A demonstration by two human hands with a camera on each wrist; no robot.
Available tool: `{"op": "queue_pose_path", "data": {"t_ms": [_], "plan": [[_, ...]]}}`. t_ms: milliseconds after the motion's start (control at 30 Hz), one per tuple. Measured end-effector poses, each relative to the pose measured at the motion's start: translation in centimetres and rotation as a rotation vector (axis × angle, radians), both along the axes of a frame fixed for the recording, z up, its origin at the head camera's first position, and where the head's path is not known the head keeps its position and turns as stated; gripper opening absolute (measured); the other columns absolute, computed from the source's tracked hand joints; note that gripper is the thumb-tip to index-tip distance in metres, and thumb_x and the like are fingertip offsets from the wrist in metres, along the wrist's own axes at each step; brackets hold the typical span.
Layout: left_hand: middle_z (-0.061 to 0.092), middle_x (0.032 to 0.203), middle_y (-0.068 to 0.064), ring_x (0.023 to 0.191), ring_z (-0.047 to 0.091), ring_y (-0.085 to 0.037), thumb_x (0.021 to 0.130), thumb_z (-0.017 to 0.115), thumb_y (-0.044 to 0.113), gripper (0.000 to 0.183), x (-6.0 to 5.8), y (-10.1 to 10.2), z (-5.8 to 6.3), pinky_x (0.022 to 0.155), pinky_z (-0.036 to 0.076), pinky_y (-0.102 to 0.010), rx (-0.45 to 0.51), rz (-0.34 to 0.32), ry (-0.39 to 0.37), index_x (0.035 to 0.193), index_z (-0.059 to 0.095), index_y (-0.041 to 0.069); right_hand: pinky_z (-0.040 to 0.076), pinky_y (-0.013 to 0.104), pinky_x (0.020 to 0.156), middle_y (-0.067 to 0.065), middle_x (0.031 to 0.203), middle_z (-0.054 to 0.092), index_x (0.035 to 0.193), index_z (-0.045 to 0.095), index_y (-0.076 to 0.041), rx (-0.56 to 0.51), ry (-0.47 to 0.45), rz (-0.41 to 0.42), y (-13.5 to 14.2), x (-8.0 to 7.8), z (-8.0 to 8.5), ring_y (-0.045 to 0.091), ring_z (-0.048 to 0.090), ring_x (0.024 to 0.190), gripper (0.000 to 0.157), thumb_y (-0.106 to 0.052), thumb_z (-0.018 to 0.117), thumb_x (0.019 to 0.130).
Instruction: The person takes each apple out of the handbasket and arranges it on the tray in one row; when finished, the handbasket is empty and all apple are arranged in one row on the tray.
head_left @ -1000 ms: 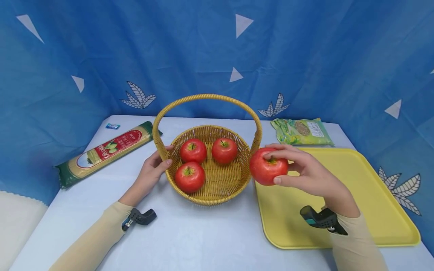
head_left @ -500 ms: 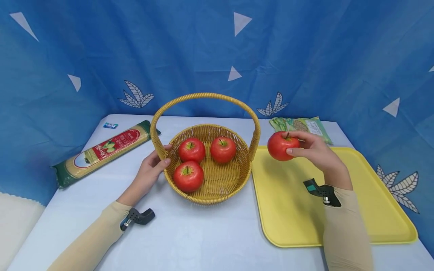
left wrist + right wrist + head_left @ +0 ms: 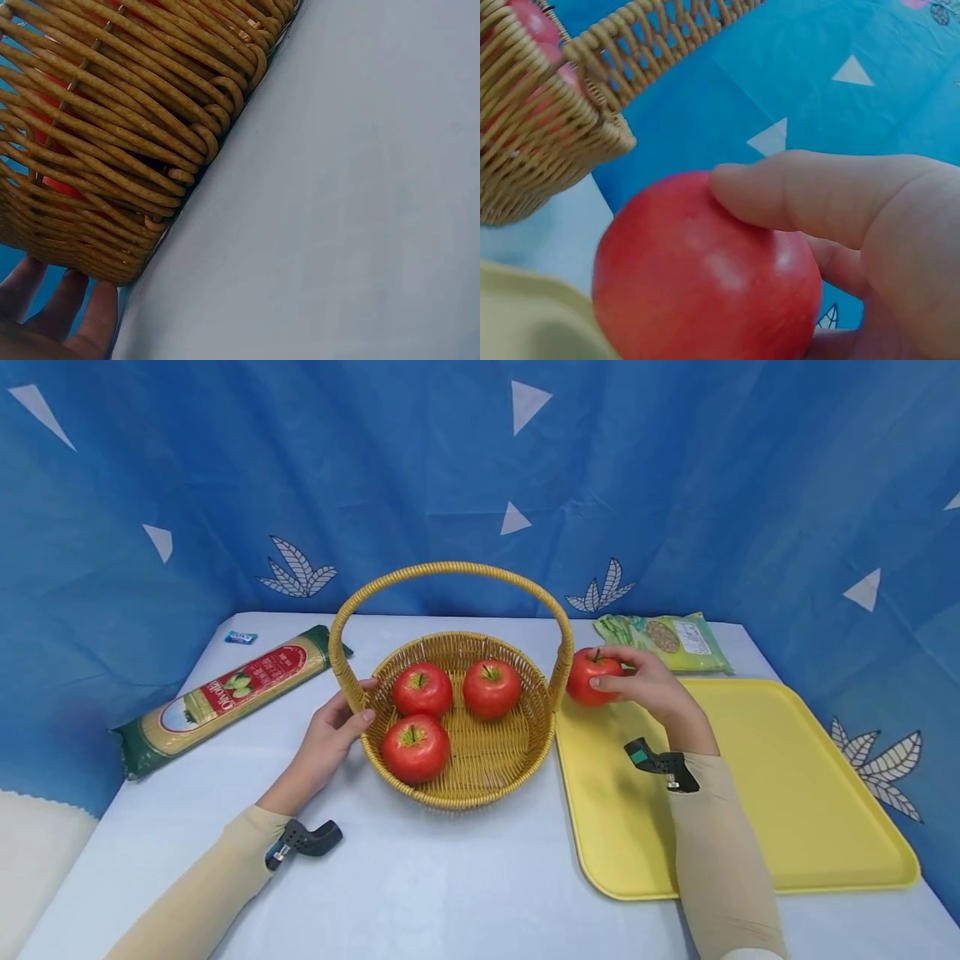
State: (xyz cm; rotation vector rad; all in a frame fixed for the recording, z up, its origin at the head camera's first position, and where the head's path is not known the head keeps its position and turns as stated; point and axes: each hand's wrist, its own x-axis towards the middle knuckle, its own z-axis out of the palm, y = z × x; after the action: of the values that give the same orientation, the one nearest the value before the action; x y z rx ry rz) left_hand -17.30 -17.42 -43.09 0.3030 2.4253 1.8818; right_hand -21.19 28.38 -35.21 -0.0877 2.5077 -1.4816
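A wicker basket point(image 3: 480, 768) with a tall arched handle stands mid-table, and three red apples point(image 3: 491, 689) lie in its left and back part. My left hand point(image 3: 333, 731) grips the basket's left side by the handle's foot, thumb at the rim; in the left wrist view its fingers point(image 3: 97, 311) touch the woven wall. A fourth red apple point(image 3: 588, 677) is pinched between the thumb and fingers of my right hand point(image 3: 648, 685), just right of the basket, over the yellow tray's back left corner. The right wrist view shows that apple point(image 3: 705, 277) close up, thumb on top.
The yellow tray point(image 3: 750, 793) lies on the right side of the table. Behind it is a green food packet point(image 3: 667, 643). A pack of spaghetti point(image 3: 232, 697) lies at the left, with a small blue wrapper point(image 3: 241, 637) beyond it. Blue curtain point(image 3: 420, 468) surrounds the table.
My right hand first carried its apple back and right, away from the basket, over the tray, then left again toward the basket's handle. The left hand and the basket stay put.
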Motion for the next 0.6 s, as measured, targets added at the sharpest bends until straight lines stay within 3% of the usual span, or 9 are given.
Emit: {"op": "queue_pose_path", "data": {"t_ms": [233,600], "plan": [[0.039,0.163,-0.013,0.149,0.040,-0.036,0.106,0.054,0.022,0.050,0.0,-0.2,0.0,0.097,0.046,-0.010,-0.009,0.000,-0.005,0.154,0.043,0.014,0.058,0.019,0.078,0.025,0.153,0.041,0.147,0.048,-0.002,-0.036,-0.011,-0.059,-1.0,-0.7,-0.1,0.039,0.046,0.133,0.059,-0.016,0.070,0.094],[0.040,0.162,-0.014,0.149,0.040,-0.036,0.106,0.053,0.019,0.049,-0.1,0.0,-0.1,0.097,0.047,-0.009,0.009,-0.005,-0.001,0.153,0.043,0.013,0.056,0.018,0.080,0.025,0.145,0.048,0.139,0.054,0.001,0.039,-0.009,0.023,0.0,-0.1,-1.7,0.040,0.054,0.122,0.055,-0.014,0.072,0.090]]}}
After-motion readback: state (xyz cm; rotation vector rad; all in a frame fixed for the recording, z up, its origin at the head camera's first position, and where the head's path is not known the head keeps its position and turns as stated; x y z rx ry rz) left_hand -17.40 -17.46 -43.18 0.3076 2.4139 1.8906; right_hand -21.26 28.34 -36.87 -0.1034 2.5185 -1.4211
